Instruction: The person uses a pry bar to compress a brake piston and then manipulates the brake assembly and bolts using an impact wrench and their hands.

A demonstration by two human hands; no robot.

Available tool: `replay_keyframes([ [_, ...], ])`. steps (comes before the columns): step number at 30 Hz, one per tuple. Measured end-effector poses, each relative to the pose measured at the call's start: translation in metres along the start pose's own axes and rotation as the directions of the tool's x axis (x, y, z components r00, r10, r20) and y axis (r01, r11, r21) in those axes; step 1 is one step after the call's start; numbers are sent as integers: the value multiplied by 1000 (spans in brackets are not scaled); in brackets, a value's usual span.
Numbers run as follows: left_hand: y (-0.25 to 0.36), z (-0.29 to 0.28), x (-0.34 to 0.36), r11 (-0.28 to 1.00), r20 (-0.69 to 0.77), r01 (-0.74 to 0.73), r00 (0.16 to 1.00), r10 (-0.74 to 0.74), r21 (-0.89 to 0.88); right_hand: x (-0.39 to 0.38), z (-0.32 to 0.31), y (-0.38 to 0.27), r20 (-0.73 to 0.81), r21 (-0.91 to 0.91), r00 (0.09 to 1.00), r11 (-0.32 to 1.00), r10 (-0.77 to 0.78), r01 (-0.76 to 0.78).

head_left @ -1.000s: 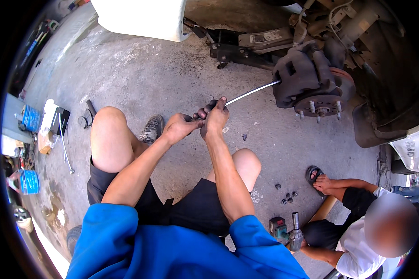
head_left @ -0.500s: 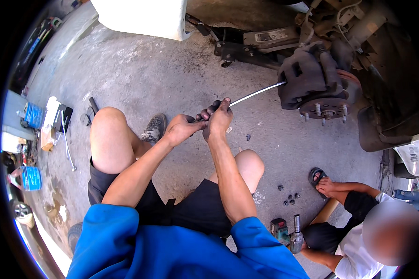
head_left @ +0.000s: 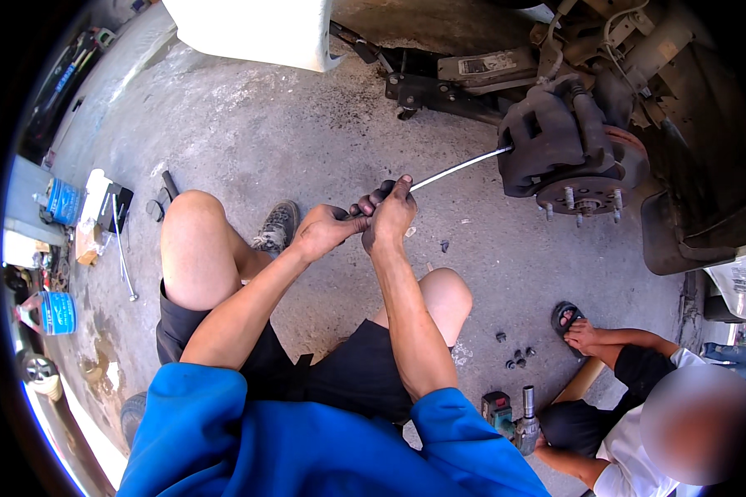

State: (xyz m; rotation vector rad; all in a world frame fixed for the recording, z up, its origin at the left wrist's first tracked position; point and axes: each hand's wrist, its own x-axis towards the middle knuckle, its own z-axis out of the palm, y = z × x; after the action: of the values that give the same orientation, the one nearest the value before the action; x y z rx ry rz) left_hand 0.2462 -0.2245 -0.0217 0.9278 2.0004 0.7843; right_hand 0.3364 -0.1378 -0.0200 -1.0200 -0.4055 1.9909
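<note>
Both my hands are closed around the near end of a long, thin metal bar (head_left: 460,168). My left hand (head_left: 323,233) grips its rear end, and my right hand (head_left: 389,214) wraps it just ahead, the two touching. My fingers hide the handle, so I cannot tell whether it is a pry bar or a long screwdriver. Up and to the right, the bar's far tip meets the left side of a dark brake caliper (head_left: 541,137), at an opening. Below the caliper sits the wheel hub (head_left: 587,205) with bare studs, and the rusty brake disc (head_left: 627,149) shows beside it.
A seated person (head_left: 638,414) at lower right is beside a cordless impact wrench (head_left: 514,421). Several wheel nuts (head_left: 520,359) lie on the concrete. A floor jack (head_left: 439,95) reaches under the vehicle. Blue-labelled jugs (head_left: 58,313) and a long-handled wrench (head_left: 123,248) are at left.
My hands keep the same grip, and the bar's tip stays at the caliper. Only the view has shifted very slightly.
</note>
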Motion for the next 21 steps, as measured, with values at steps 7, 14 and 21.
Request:
replay_keyframes([
  [7, -1, 1, 1, 1000, -2, 5, 1000, -5, 7, 1, -1, 0, -10, 6, 1000, 1000, 3, -3],
  [14, 1, 1, -1, 1000, -3, 1, 1000, -1, 3, -1, 0, -1, -2, 14, 1000, 1000, 13, -13],
  [21, -2, 2, 0, 1000, -3, -5, 1000, 5, 12, -2, -1, -2, -4, 12, 1000, 1000, 12, -12],
])
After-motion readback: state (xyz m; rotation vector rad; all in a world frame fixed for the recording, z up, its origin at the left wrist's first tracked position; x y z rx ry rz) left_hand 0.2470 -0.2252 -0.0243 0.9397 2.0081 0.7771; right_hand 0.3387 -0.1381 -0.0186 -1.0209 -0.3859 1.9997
